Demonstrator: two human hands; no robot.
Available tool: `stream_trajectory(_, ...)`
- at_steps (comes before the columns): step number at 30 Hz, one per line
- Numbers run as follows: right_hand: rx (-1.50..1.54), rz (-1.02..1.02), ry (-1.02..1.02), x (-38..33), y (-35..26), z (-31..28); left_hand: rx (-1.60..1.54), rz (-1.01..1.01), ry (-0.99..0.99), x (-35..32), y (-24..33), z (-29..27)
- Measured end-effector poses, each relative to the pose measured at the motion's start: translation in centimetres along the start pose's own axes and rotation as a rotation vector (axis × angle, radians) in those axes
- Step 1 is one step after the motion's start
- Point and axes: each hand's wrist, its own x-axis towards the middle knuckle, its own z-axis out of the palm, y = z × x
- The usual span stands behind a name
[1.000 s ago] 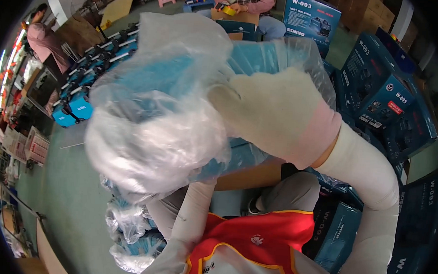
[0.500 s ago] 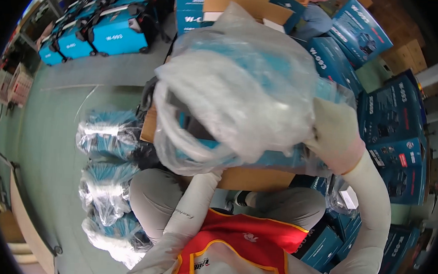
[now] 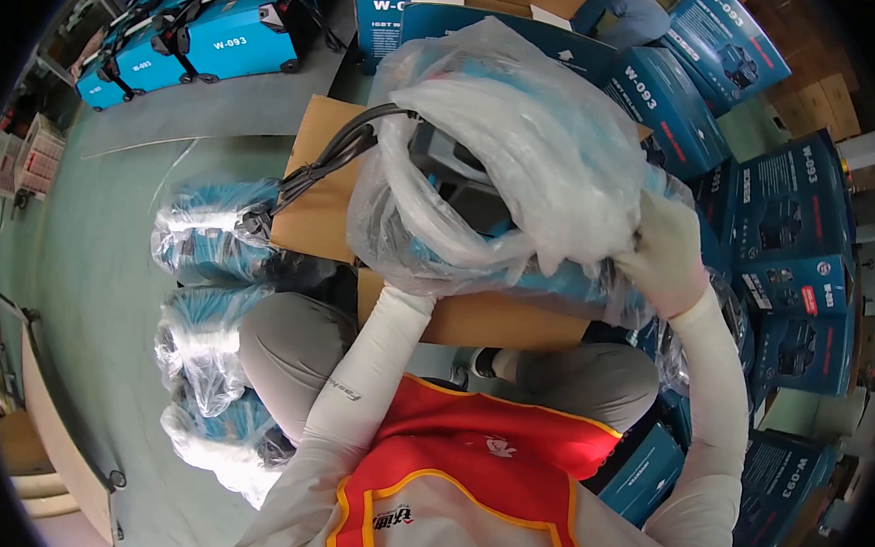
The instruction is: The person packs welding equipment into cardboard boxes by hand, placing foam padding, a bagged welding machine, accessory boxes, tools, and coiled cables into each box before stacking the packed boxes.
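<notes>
In front of me is a blue-and-black welding machine [image 3: 453, 157] inside a clear plastic bag [image 3: 546, 145]. It is over an open cardboard box [image 3: 499, 324], whose brown flaps stick out to the left and toward me. My gloved right hand [image 3: 665, 252] is closed on the bag and machine at the right end. At the near left edge, my left hand disappears beneath the bag; only its wrist [image 3: 411, 298] shows, so its fingers are hidden. A bundled black cable [image 3: 329, 157] comes out of the bag's left side and hangs over the left flap.
Several bagged blue machines [image 3: 215, 335] line the floor at my left. More unwrapped machines [image 3: 236, 46] stand on a grey platform at the far left. Printed blue cartons [image 3: 796, 225] are stacked on the right, with an open carton [image 3: 513, 27] beyond the bag. Another person's leg [image 3: 634, 15] shows behind.
The bagged machine has shifted slightly away from me and tilted, with both hands along. The black cable and the left box flap now show more fully.
</notes>
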Motion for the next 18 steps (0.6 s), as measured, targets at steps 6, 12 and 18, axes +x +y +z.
stream_trajectory(6,-0.116,0.128,0.296,-3.3,-1.8,3.1,0.157,-0.013,-0.054,-1.1,2.8,-0.9)
stream_trajectory(12,-0.065,0.116,0.422,-6.7,-3.9,3.2,0.394,0.025,-0.078,-0.9,9.8,0.7)
stream_trajectory(18,0.075,-0.069,0.321,-9.4,-5.3,2.9,0.656,0.038,-0.107,-1.0,17.5,2.5)
